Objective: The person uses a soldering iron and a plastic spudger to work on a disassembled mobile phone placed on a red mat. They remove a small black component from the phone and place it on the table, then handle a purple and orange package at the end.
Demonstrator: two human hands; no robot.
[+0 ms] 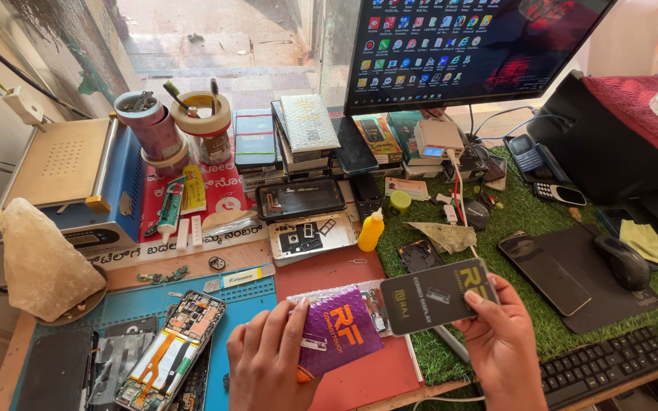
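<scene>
R hand (501, 342) pinches 1 flat black box (437, 297) by its lower right edge, thumb on top, held tilted above the red mat (367, 377). L hand (264, 358) closed on 1 purple bubble pouch (338, 329), fingers over its left side, pouch low over the same mat, just left of the box and near touching it. 1 clear bubble sleeve (371, 301) sits under/behind both.

Left of L hand: 1 opened phone (170, 352), boards + orange flex showing, on blue cutting mat (245, 301); 1 dark phone back (59, 373) further left. Above: 2 phone frames stacked-ish, dark one (301, 198) and silver one (310, 236). 1 yellow squeeze bottle (372, 230) beside them. 2 tool cups (177, 125) at back. 1 blue heating-plate machine (78, 179) far left w/ 1 pale rock lump (39, 259) in front.

Right side on green turf (527, 221): 1 black phone (544, 272) face up on mousepad, 1 mouse (624, 261), 1 keyboard (603, 365), 1 monitor (466, 49) up top.
</scene>
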